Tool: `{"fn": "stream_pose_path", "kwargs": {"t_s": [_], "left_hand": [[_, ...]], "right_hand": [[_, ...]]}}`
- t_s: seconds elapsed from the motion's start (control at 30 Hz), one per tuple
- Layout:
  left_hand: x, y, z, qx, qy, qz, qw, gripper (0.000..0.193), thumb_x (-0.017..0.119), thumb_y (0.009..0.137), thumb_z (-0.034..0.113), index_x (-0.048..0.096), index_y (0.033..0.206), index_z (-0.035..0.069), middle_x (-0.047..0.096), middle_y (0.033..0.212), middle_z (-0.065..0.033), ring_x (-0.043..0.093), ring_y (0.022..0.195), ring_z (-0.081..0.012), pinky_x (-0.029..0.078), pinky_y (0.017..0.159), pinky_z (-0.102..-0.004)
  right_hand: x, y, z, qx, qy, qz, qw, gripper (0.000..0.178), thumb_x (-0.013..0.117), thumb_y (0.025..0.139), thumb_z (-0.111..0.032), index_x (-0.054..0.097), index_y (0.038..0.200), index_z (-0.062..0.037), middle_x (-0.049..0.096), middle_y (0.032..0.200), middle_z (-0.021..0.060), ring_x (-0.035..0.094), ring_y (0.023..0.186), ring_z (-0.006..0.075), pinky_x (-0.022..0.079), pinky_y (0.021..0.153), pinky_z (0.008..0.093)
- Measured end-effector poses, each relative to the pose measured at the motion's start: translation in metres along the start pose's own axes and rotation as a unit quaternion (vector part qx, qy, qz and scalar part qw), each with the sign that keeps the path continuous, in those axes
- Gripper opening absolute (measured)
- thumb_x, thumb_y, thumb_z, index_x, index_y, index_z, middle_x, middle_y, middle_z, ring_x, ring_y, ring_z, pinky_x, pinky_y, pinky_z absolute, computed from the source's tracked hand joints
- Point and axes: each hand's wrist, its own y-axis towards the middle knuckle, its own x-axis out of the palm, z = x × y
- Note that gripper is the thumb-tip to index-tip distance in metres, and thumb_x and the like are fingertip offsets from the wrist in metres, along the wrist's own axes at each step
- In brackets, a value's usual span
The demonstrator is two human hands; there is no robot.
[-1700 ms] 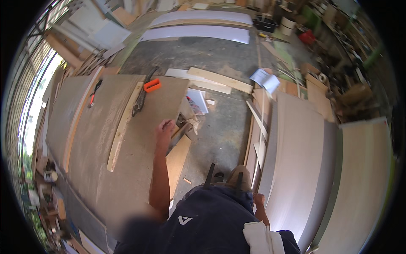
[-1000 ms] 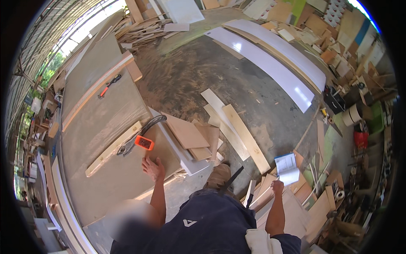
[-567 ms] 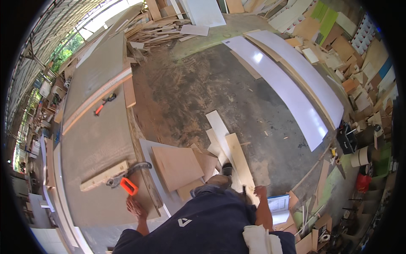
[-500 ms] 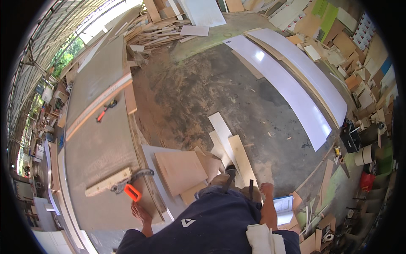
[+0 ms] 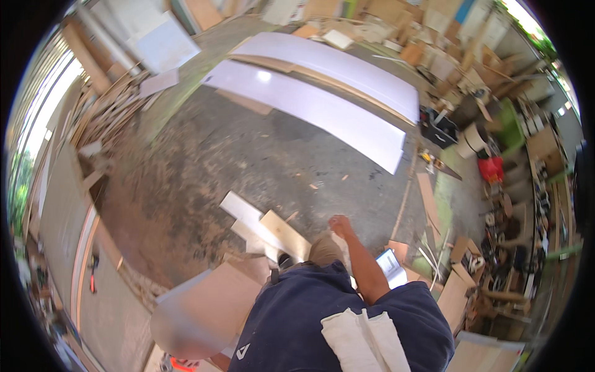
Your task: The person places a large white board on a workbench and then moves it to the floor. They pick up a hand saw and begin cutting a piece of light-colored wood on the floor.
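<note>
My right hand (image 5: pixel 339 225) hangs over the concrete floor, its fingers curled closed with nothing visible in them. Beside it are my trouser leg and several board offcuts, a white strip (image 5: pixel 238 208) and a pale wood strip (image 5: pixel 284 232) among them. Of my left arm only a bit of forearm shows at the lower edge; a blurred patch hides that hand. Close to it is an orange and grey tool (image 5: pixel 183 364), mostly cut off. Brown board pieces (image 5: pixel 226 291) lean between the bench and my legs.
A sheet-topped bench (image 5: pixel 114 310) runs along the left, bearing a red-handled tool (image 5: pixel 93 282). Ahead lie two long white panels (image 5: pixel 310 102). Scrap wood (image 5: pixel 108 115) is heaped at far left. To the right are a black tool bag (image 5: pixel 439 127) and an open booklet (image 5: pixel 390 266).
The view has swung to the right, so the bench shifts left and the right-hand shelves show more. My right arm reaches farther forward. My left hand has gone from plain sight.
</note>
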Motion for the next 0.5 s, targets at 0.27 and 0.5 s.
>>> {"fn": "stream_pose_path", "kwargs": {"t_s": [0.27, 0.5], "left_hand": [[0.070, -0.204, 0.405, 0.295, -0.371, -0.558, 0.681, 0.032, 0.061, 0.086, 0.011, 0.063, 0.115, -0.001, 0.069, 0.101, -0.0148, 0.066, 0.090, -0.0233, 0.052, 0.083, -0.0329], [0.063, -0.345, 0.566, 0.425, -0.273, -0.717, 0.480, 0.024, 0.062, 0.088, 0.018, 0.068, 0.101, -0.001, 0.069, 0.086, -0.0094, 0.064, 0.078, -0.0162, 0.051, 0.072, -0.0308]], "right_hand": [[-0.041, -0.134, 0.120, 0.055, -0.217, 0.110, 0.968, 0.025, 0.053, 0.084, -0.026, 0.073, 0.078, -0.0125, 0.070, 0.080, 0.0140, 0.067, 0.071, 0.0318, 0.053, 0.067, 0.0424], [-0.076, -0.317, 0.153, 0.551, 0.095, 0.142, 0.817, 0.024, 0.059, 0.080, -0.021, 0.070, 0.071, -0.0022, 0.071, 0.071, 0.0127, 0.069, 0.060, 0.0252, 0.057, 0.055, 0.0392]]}}
